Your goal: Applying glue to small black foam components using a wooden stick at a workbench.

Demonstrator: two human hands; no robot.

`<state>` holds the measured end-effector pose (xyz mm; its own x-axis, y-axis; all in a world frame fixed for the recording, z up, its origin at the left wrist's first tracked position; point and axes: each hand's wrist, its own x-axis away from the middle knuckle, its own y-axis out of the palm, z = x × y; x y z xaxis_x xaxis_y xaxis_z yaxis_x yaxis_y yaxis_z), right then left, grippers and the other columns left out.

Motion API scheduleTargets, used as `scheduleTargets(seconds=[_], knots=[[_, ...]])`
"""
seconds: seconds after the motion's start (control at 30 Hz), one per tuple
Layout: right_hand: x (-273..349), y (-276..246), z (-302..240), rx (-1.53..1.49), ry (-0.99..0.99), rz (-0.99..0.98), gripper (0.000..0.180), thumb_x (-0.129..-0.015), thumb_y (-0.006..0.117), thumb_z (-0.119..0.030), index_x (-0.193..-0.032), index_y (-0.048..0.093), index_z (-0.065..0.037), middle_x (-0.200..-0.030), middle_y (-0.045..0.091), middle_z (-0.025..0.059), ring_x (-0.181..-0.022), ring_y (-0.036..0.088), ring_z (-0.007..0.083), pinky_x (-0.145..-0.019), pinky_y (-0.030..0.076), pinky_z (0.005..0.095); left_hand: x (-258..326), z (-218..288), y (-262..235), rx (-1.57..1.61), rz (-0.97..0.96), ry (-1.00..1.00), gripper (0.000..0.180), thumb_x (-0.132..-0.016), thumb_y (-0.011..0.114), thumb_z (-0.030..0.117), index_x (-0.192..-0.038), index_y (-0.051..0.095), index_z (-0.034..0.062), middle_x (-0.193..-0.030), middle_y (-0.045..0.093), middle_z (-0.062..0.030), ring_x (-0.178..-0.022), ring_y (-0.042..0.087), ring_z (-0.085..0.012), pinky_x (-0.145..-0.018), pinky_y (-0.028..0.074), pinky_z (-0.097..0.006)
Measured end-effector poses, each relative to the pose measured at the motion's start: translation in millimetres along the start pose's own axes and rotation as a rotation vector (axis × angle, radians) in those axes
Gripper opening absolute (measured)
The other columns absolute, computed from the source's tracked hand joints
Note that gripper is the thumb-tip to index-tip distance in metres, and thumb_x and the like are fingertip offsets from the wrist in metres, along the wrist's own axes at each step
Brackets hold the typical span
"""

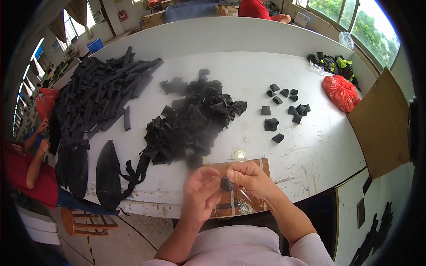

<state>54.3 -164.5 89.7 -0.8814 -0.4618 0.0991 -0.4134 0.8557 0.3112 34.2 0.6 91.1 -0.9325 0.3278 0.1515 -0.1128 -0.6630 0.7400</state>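
White worktable (319, 142) ahead, my right hand (252, 178) pinches a small black fabric piece (226, 185), likely light and soft, best held by its edge, left hand (202, 190) half-curled beside it, grip unclear.

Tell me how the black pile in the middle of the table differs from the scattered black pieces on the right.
The middle pile is heaped and overlapping; the scattered pieces mostly lie singly or in small clusters. The pile holds far more pieces than the scattered group. The pile reaches toward the left hand, while the scattered pieces lie beyond the right hand. Both are black and rest on the white table.
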Motion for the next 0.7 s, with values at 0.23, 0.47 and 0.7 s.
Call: scheduleTargets(seconds=[0.23, 0.47, 0.7], knots=[[13.6, 12.6, -7.4, 0.549, -0.596, 0.308, 0.037, -0.082, 0.059, -0.035, -0.091, 0.055, 0.000, -0.077, 0.054, 0.0090, -0.065, 0.053, 0.0175, -0.058, 0.043, 0.0269, -6.4, 12.0, 18.6, -0.875, -0.107, 0.600, 0.027, -0.079, 0.059, 0.002, -0.105, 0.053, -0.0007, -0.093, 0.058, -0.0080, -0.092, 0.052, -0.0154, -0.081, 0.041, -0.027], [22.9, 33.7, -25.5, 0.884, -0.666, 0.333, 0.035, -0.069, 0.072, -0.020, -0.094, 0.054, -0.003, -0.080, 0.054, 0.0110, -0.066, 0.056, 0.0239, -0.053, 0.045, 0.0304, -3.7, 2.0, 12.6, -0.164, -0.101, 0.530, 0.011, -0.083, 0.055, 0.008, -0.091, 0.056, 0.0001, -0.091, 0.058, -0.0115, -0.089, 0.052, -0.0207, -0.083, 0.040, -0.033], [21.1, 28.2, -18.6, 0.827, -0.622, 0.388, 0.012, -0.073, 0.068, -0.006, -0.079, 0.059, -0.002, -0.066, 0.054, 0.0063, -0.054, 0.049, 0.0145, -0.048, 0.039, 0.0242, -4.1, -7.1, -0.7, 0.036, -0.113, 0.392, 0.014, -0.085, 0.056, 0.013, -0.091, 0.054, 0.0006, -0.090, 0.057, -0.0119, -0.088, 0.051, -0.0222, -0.083, 0.039, -0.034]])
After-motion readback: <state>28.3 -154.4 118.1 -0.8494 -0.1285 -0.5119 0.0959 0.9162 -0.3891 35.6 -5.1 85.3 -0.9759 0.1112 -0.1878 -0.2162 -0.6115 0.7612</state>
